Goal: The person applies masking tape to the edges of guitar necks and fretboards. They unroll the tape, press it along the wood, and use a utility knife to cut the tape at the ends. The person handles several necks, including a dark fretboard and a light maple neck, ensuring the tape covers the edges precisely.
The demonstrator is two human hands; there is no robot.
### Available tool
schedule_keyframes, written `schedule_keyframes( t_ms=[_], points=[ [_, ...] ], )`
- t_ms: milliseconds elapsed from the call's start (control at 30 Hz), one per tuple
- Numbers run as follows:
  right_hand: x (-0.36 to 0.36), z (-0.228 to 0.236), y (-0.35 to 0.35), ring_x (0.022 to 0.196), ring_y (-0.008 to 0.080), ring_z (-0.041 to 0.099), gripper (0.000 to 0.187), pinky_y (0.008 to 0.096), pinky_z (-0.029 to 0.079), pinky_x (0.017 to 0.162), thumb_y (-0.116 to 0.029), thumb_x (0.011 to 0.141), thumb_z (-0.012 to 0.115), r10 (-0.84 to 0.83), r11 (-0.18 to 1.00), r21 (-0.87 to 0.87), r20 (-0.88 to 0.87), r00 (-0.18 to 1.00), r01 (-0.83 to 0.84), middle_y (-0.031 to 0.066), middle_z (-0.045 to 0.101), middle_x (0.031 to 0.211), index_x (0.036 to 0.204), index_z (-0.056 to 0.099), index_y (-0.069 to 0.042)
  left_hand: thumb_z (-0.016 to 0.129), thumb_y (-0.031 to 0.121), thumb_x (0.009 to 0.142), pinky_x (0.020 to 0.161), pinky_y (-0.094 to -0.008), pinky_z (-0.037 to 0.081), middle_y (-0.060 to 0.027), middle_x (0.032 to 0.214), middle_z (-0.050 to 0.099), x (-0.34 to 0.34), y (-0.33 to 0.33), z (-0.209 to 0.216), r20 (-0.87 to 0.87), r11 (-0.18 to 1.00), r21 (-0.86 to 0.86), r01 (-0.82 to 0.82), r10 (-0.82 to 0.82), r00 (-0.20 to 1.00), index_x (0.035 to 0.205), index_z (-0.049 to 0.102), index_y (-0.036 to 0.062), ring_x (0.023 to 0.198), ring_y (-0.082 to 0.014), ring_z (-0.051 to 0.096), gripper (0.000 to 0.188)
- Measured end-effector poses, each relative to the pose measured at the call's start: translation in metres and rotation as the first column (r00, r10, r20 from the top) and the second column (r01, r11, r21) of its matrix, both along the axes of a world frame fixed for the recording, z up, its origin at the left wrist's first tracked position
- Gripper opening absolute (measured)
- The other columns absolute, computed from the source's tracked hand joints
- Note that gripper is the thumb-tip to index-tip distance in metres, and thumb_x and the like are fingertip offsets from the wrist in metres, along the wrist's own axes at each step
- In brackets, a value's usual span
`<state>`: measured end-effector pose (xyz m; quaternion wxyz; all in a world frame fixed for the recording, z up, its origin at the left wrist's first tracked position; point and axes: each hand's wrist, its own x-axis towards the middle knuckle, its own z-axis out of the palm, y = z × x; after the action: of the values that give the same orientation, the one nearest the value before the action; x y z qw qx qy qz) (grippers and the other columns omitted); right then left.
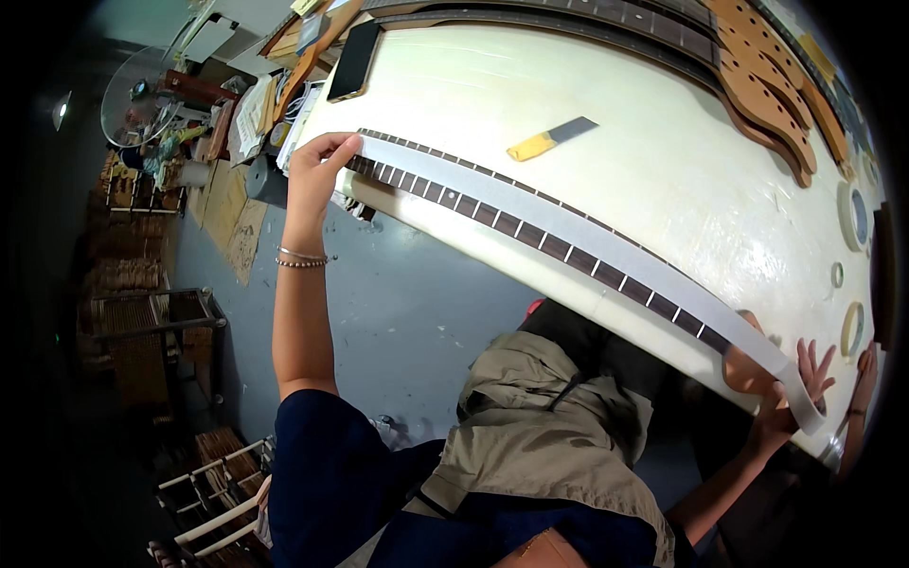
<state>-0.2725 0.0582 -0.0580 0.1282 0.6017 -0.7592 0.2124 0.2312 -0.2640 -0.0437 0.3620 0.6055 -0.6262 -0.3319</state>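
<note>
A guitar neck (pixel 530 234) with a dark fretted board lies along the near edge of the white table. Over its length runs a pale strip of tape (pixel 568 215), drawn taut, with frets showing on both sides. My left hand (pixel 320 170) pinches the strip's end at the neck's left end, thumb on top. At the far right, my right hand (pixel 781 412) grips the tape roll (pixel 805 409), some fingers stretched outward. The brown headstock (pixel 748 374) shows partly under the tape beside that hand.
A yellow-handled blade (pixel 549 140) and a black phone (pixel 355 62) lie beyond the neck. More guitar necks (pixel 757 85) are stacked at the back. Tape rolls (pixel 852 216) sit at the right, near another person's arm (pixel 860 407). Wooden racks (pixel 151 322) stand on the left.
</note>
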Motion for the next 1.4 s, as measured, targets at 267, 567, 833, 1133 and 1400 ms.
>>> schedule_keyframes(
  t_ms=[267,567,833,1133,1400],
  points=[
    [0.018,-0.007,0.000,0.101,0.0203,0.057,0.055,0.0368,0.031,0.104,-0.011,0.095,0.044,-0.094,0.995,0.016,0.501,0.861,0.099,0.0184,0.061,0.107,0.142,0.018,0.001,0.069,0.008,0.079,0.075,-0.0206,0.042,-0.0062,0.081,0.065,0.005,-0.023,0.009,-0.006,0.986,0.164,-0.013,0.014,1.000,0.129,0.043,-0.0026,0.080,-0.0095,0.059,0.057],
    [0.025,-0.009,-0.007,0.096,0.0195,0.058,0.058,0.0322,0.039,0.096,-0.012,0.096,0.044,-0.136,0.984,0.000,0.659,0.740,0.180,0.0198,0.061,0.104,0.145,0.014,-0.004,0.071,0.010,0.076,0.075,-0.0208,0.040,-0.0052,0.080,0.065,0.009,-0.027,0.005,-0.051,0.985,0.164,-0.060,0.069,0.996,0.129,0.042,-0.0040,0.081,-0.0097,0.058,0.062],
    [0.024,-0.009,-0.008,0.095,0.0196,0.058,0.058,0.0319,0.040,0.094,-0.011,0.095,0.045,-0.124,0.987,-0.001,0.638,0.760,0.162,0.0193,0.062,0.102,0.145,0.014,-0.005,0.074,0.016,0.074,0.067,-0.0217,0.038,-0.0049,0.081,0.065,0.010,-0.029,0.005,0.026,0.981,0.175,-0.089,0.086,0.996,0.128,0.044,-0.0022,0.080,-0.0098,0.058,0.064],
    [0.029,-0.010,-0.009,0.093,0.0192,0.059,0.060,0.0373,0.033,0.103,-0.010,0.094,0.045,-0.125,0.988,0.004,0.609,0.783,0.154,0.0167,0.063,0.098,0.144,0.013,-0.001,0.069,0.015,0.080,0.057,-0.0215,0.041,-0.0042,0.084,0.061,0.027,-0.036,-0.003,-0.010,0.937,0.315,-0.152,0.164,0.986,0.130,0.042,-0.0006,0.075,-0.0075,0.054,0.059],
    [0.034,-0.008,-0.011,0.092,0.0206,0.061,0.061,0.0429,0.029,0.105,-0.002,0.089,0.048,-0.097,0.985,-0.055,0.613,0.784,0.165,0.0152,0.065,0.093,0.140,0.015,0.008,0.033,0.040,0.095,0.107,-0.0527,-0.006,-0.0113,0.140,0.040,-0.004,0.006,-0.033,0.721,0.847,-0.330,0.417,-0.059,0.691,0.135,0.042,0.0104,0.132,-0.0259,0.034,0.050]
  ],
)
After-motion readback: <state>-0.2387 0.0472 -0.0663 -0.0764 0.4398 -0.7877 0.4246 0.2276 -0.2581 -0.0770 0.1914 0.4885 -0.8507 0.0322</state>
